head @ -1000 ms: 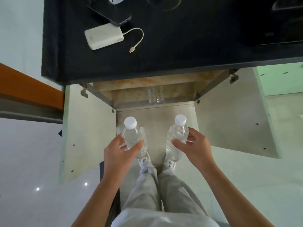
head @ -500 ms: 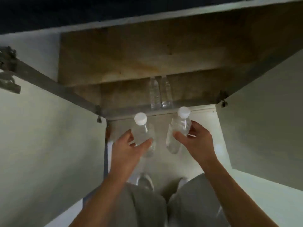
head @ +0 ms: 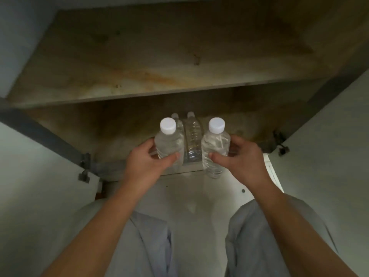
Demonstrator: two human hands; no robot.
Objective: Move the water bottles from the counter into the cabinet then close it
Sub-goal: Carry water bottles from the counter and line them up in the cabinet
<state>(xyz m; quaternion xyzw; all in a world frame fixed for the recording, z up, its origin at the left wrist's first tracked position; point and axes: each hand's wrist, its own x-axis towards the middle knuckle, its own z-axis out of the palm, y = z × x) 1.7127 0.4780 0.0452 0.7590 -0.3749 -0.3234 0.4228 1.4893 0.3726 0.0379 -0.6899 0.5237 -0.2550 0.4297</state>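
At the open cabinet (head: 119,124) mouth, below its shelf (head: 159,62) | left hand (head: 147,162) curled round left bottle (head: 169,144), upright, white cap on | right hand (head: 237,158) curled round right bottle (head: 215,144), upright, capped | held pair hangs over the cabinet's front edge | two stored bottles (head: 192,136) stand inside, seen between them | both doors (head: 40,176) swung wide

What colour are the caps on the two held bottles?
White: the left clear plastic bottle's cap and the right one's cap; clearest in the head view.
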